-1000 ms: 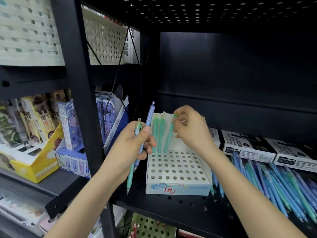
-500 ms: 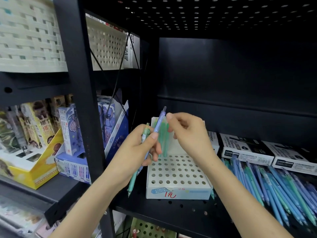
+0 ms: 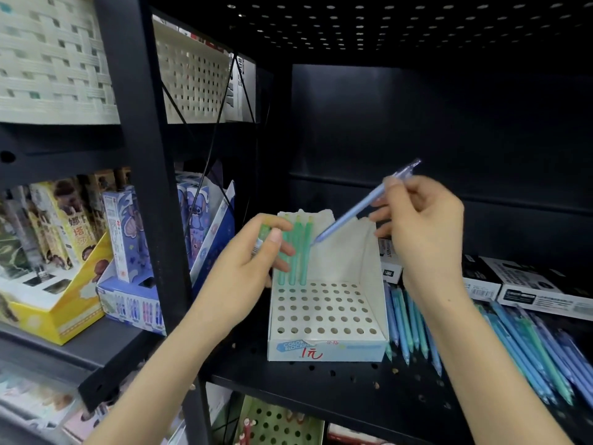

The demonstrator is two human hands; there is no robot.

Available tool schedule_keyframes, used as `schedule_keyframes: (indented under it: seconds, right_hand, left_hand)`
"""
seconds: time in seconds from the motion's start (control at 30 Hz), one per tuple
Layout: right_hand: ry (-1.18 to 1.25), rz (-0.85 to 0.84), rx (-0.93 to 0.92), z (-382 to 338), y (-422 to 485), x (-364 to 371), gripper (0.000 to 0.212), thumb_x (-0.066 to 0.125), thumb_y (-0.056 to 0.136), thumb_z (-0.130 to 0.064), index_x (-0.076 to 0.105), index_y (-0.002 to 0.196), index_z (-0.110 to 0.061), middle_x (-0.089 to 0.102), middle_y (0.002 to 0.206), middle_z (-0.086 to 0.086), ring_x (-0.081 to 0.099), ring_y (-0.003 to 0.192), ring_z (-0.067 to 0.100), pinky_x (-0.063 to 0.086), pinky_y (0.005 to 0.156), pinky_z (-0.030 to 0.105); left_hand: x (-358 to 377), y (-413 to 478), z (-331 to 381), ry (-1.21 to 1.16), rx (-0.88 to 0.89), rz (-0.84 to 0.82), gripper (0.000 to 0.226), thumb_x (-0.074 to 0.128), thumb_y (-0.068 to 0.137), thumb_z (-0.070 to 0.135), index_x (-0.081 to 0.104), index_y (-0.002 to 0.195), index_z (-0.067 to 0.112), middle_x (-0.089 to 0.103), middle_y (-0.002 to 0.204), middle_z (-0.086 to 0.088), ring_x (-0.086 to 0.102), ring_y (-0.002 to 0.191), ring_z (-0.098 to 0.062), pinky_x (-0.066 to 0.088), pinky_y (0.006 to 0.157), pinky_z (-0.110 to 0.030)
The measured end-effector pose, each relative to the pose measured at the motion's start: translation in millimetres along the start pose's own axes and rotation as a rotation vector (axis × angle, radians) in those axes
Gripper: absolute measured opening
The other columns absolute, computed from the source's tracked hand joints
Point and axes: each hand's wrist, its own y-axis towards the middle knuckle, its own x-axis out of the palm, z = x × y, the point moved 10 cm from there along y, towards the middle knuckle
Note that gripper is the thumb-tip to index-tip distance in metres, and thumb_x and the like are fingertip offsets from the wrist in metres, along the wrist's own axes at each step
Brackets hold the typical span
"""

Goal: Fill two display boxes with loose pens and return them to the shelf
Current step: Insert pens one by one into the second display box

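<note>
right hand [image 3: 420,226] pinches a blue pen [image 3: 359,211] above the display box [image 3: 327,345]; left hand [image 3: 253,261] grips a green pen [image 3: 262,237].

One head-worn camera is looking forward and down into a black shelf [image 3: 321,390] from close by, the person's arms [image 3: 179,364] showing at the bottom edge. It is facing the white display box [image 3: 321,311] nearly head-on (the wide lens is bowing the upright post [image 3: 141,187] at the left), and is taking in the neighbouring bay [image 3: 106,345] at the left and the perforated board [image 3: 385,27] overhead.
</note>
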Motion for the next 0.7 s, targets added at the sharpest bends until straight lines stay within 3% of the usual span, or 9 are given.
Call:
schedule_keyframes:
  seconds: [0.1, 0.2, 0.3, 0.4, 0.57, 0.6, 0.63, 0.67, 0.7]
  right_hand:
    - [-0.274, -0.016, -0.091, 10, -2, 7, 0.016, 0.051, 0.094, -0.023, 0.064, 0.093, -0.013, 0.065, 0.074, -0.004, 0.064, 0.061, 0.008, 0.055, 0.058, 0.031]
    - [-0.432, -0.097, -0.141, 25, -10, 30, 0.015, 0.051, 0.093, -0.022, 0.063, 0.093, -0.013, 0.064, 0.073, -0.003, 0.064, 0.064, 0.017, 0.055, 0.064, 0.043]
    - [-0.489, -0.135, -0.175, 33, -12, 44, 0.016, 0.052, 0.094, -0.019, 0.063, 0.090, -0.008, 0.065, 0.069, 0.006, 0.063, 0.065, 0.024, 0.052, 0.066, 0.040]
    - [-0.560, -0.177, -0.151, 43, -10, 52, 0.019, 0.050, 0.094, -0.021, 0.062, 0.087, -0.008, 0.064, 0.067, 0.006, 0.061, 0.065, 0.022, 0.045, 0.061, 0.027]
    - [-0.606, -0.258, -0.106, 61, -7, 66, 0.020, 0.050, 0.094, -0.020, 0.055, 0.075, -0.014, 0.052, 0.055, -0.005, 0.046, 0.049, 0.010, 0.033, 0.048, 0.013]
    - [-0.619, -0.276, -0.096, 65, -7, 68, 0.023, 0.050, 0.093, -0.020, 0.053, 0.071, -0.016, 0.049, 0.053, -0.008, 0.042, 0.048, 0.006, 0.032, 0.047, 0.013]
    - [-0.635, -0.289, -0.089, 69, -8, 70, 0.026, 0.049, 0.093, -0.021, 0.050, 0.067, -0.017, 0.047, 0.051, -0.009, 0.041, 0.046, 0.006, 0.029, 0.046, 0.014]
    - [-0.652, -0.301, -0.086, 72, -9, 72, 0.031, 0.049, 0.094, -0.023, 0.047, 0.063, -0.019, 0.045, 0.050, -0.009, 0.039, 0.045, 0.006, 0.027, 0.046, 0.015]
    - [-0.664, -0.314, -0.082, 76, -9, 73, 0.036, 0.048, 0.094, -0.025, 0.044, 0.058, -0.021, 0.043, 0.048, -0.008, 0.038, 0.044, 0.007, 0.028, 0.047, 0.019]
  left_hand:
    - [-8, 1, 0, 0.007, -0.011, 0.031, 0.018, 0.039, 0.096, 0.035, 0.057, 0.100, 0.036, 0.057, 0.064, 0.016, 0.050, 0.057, 0.001, 0.038, 0.054, -0.011]
    - [-2, 0, 0, -0.054, -0.040, 0.015, 0.022, 0.037, 0.095, 0.040, 0.057, 0.100, 0.032, 0.051, 0.061, 0.020, 0.045, 0.055, 0.003, 0.035, 0.049, -0.008]
    - [3, 1, -5, -0.119, -0.067, -0.002, 0.025, 0.032, 0.099, 0.034, 0.056, 0.103, 0.029, 0.046, 0.068, 0.009, 0.040, 0.060, -0.006, 0.031, 0.047, -0.013]
    - [1, 0, -9, -0.184, -0.096, 0.014, 0.022, 0.033, 0.100, 0.022, 0.055, 0.100, 0.022, 0.046, 0.069, 0.004, 0.039, 0.059, -0.007, 0.030, 0.044, -0.011]
    - [1, -3, -4, -0.090, -0.027, -0.012, 0.025, 0.036, 0.097, 0.029, 0.062, 0.097, 0.029, 0.050, 0.065, 0.010, 0.046, 0.061, -0.005, 0.034, 0.048, -0.013]
    - [5, -4, 1, -0.060, 0.003, -0.046, 0.028, 0.037, 0.095, 0.034, 0.064, 0.099, 0.031, 0.038, 0.066, 0.021, 0.049, 0.062, -0.007, 0.033, 0.048, -0.017]
    - [9, -6, 6, -0.036, 0.034, -0.076, 0.030, 0.037, 0.092, 0.038, 0.064, 0.103, 0.032, 0.027, 0.072, 0.026, 0.057, 0.069, -0.011, 0.033, 0.049, -0.024]
    - [11, -7, 10, -0.011, 0.054, -0.091, 0.034, 0.038, 0.088, 0.039, 0.063, 0.109, 0.030, 0.023, 0.093, 0.028, 0.057, 0.085, -0.012, 0.034, 0.058, -0.032]
    - [12, -8, 12, 0.004, 0.065, -0.095, 0.037, 0.039, 0.086, 0.040, 0.061, 0.114, 0.029, 0.028, 0.098, 0.032, 0.051, 0.099, -0.004, 0.036, 0.066, -0.033]
